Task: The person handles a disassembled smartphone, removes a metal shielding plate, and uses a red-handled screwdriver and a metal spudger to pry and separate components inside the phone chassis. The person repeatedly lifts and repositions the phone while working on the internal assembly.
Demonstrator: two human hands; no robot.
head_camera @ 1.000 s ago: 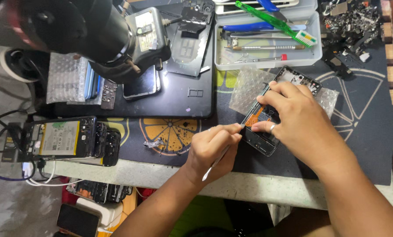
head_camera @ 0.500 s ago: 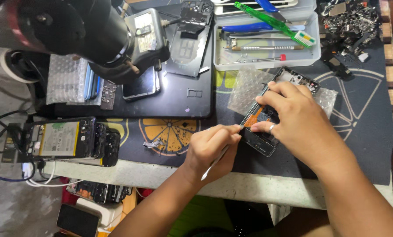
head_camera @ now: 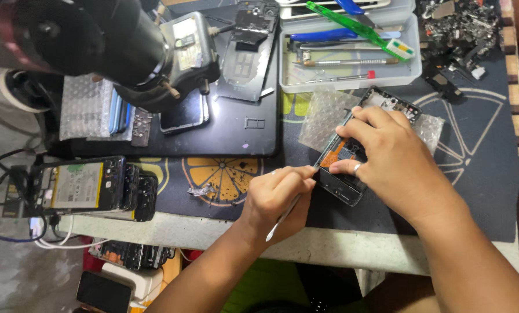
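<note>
Under both hands, an opened black phone, orange inner part exposed.

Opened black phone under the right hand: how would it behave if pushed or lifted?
The opened black phone looks flat and thin, so it would probably slide, not roll or tip. It lies partly on clear bubble wrap, which may let it shift; the right hand presses it down. Its exposed orange insides look fragile; lifting by the edges seems safer.
</note>
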